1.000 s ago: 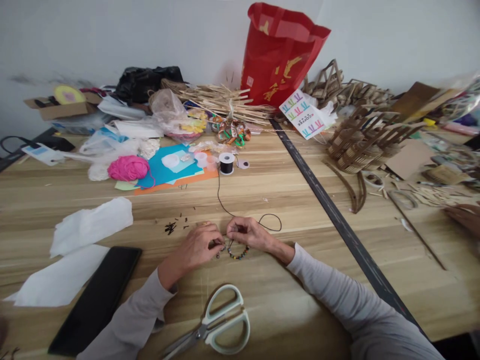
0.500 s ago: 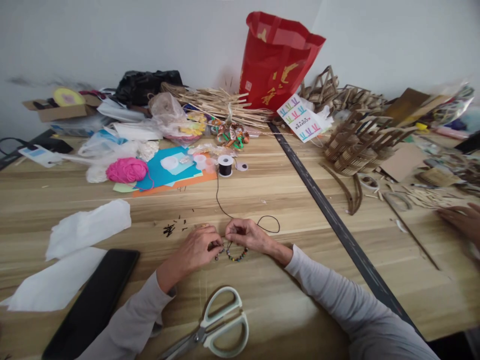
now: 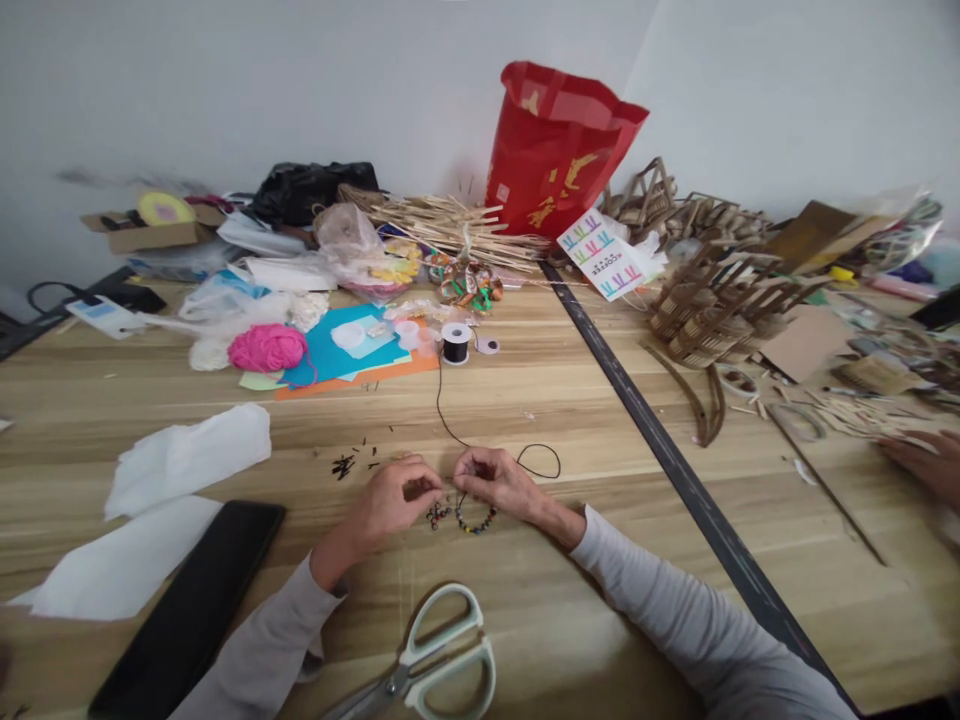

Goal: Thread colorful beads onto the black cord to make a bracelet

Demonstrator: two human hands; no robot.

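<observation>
My right hand [image 3: 499, 484] pinches a thin black cord [image 3: 442, 405] between thumb and fingertips. Under it hangs or lies a curved string of colourful beads [image 3: 475, 528], its upper end hidden by the fingers. Close by on the left, my left hand [image 3: 396, 492] has thumb and forefinger pressed together; whatever is between them is too small to make out. Just below those fingertips sits a small pile of loose beads [image 3: 436, 515]. The cord runs back to a white spool [image 3: 456, 343] wound with black and makes a loose loop right of my hand.
Large scissors [image 3: 442, 660] with pale handles lie in front of me. A black phone-like slab [image 3: 191, 610] and white paper sheets [image 3: 187, 455] are at left, short black scraps [image 3: 343, 467] nearer. Pink yarn [image 3: 268, 347], a red bag [image 3: 562, 150] and woven baskets [image 3: 712, 310] stand behind. Another person's hand [image 3: 926, 460] rests at right.
My left hand has drawn its fingertips up and slightly back from the loose beads, so the pile shows more. The right hand keeps its pinch on the cord. The view has tilted slightly.
</observation>
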